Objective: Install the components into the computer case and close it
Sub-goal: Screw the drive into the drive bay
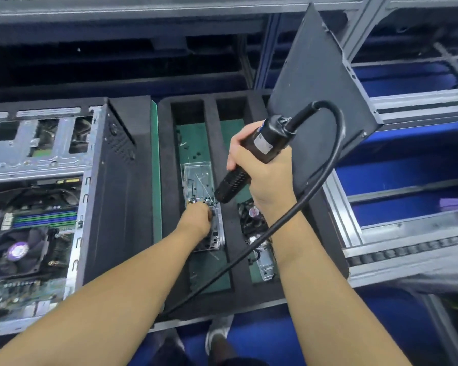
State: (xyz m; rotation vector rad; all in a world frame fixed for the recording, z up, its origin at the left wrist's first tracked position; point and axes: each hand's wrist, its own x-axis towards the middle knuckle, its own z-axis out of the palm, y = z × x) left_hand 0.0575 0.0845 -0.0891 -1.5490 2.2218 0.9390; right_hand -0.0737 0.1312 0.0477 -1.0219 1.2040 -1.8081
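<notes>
Writing: A pale sticker on the electric screwdriver (269,138) and a purple round label on the CPU fan (17,250) both carry print too small to read.
Computer case: The computer case (111,180) lies open at the left of the bench, motherboard face up, with blue and green memory slots (45,219) just above the fan.
Side panel: The dark side panel (315,83) stands tilted on edge at the far right corner of the foam tray (167,180), off the case.
Tray: Black foam sits just right of the case, split by a foam rib into two long compartments floored in green.
Left compartment: A clear plastic box (197,178) holds small screws at its near end; green floor lies open beyond and in front of it.
Right compartment: A small fan (251,215) and a metal bracket (265,262) lie in its near half.
Left hand: The left hand (196,217) reaches forward, knuckles up, fingertips down in the box; whether it pinches anything cannot be told.
Right hand: The right hand (262,167) grips the screwdriver in a fist above the rib, bit end angled down toward the box.
Cable: The black cable (336,143) loops from the tool's top, past the right forearm, to the tray's near edge.
Hands: Near each other, not touching.
</notes>
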